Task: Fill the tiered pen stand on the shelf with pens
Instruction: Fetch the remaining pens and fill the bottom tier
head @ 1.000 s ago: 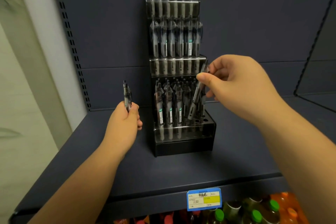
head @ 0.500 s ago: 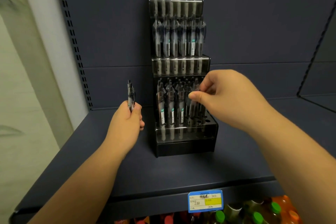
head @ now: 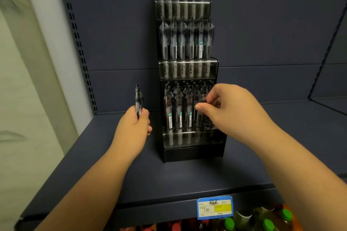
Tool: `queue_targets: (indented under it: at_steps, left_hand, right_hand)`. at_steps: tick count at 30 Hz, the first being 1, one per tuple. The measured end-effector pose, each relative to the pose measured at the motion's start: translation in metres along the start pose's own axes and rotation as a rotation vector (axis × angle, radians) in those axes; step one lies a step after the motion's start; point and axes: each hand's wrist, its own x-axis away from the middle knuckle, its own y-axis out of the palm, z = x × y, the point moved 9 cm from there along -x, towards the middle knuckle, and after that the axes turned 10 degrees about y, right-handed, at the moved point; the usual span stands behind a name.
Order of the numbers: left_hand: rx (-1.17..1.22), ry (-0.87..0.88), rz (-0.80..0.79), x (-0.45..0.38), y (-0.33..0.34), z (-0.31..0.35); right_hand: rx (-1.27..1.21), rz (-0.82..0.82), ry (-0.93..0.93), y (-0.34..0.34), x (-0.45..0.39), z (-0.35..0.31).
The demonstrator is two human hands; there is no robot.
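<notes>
The tiered pen stand (head: 193, 142) is placed upright on the dark shelf (head: 169, 184), against the back panel. A pen (head: 199, 116) in the lowest tier is pinched at its top by the right hand (head: 231, 110). A few spare pens (head: 138, 102) are gripped upright by the left hand (head: 132, 129), just beside the stand.

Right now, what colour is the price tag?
Blue with a yellow patch, head view.
</notes>
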Motion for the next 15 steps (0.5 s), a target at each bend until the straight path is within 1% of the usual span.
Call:
queue_targets:
  at_steps: [5, 9, 13, 15]
  left_hand:
    - [0.018, -0.008, 0.007, 0.001, -0.001, 0.000]
    - [-0.028, 0.024, 0.009, 0.000, -0.003, 0.002]
    - [-0.013, 0.023, -0.003, 0.000, -0.001, 0.004]
    - [-0.005, 0.021, -0.012, 0.001, 0.000, 0.004]
  right_hand:
    - [-0.031, 0.019, 0.021, 0.003, 0.005, 0.005]
    - [-0.071, 0.079, 0.031, 0.003, 0.013, 0.004]
    - [-0.104, 0.093, 0.041, 0.003, 0.016, 0.009]
    - [-0.124, 0.130, 0.030, 0.002, 0.020, 0.012]
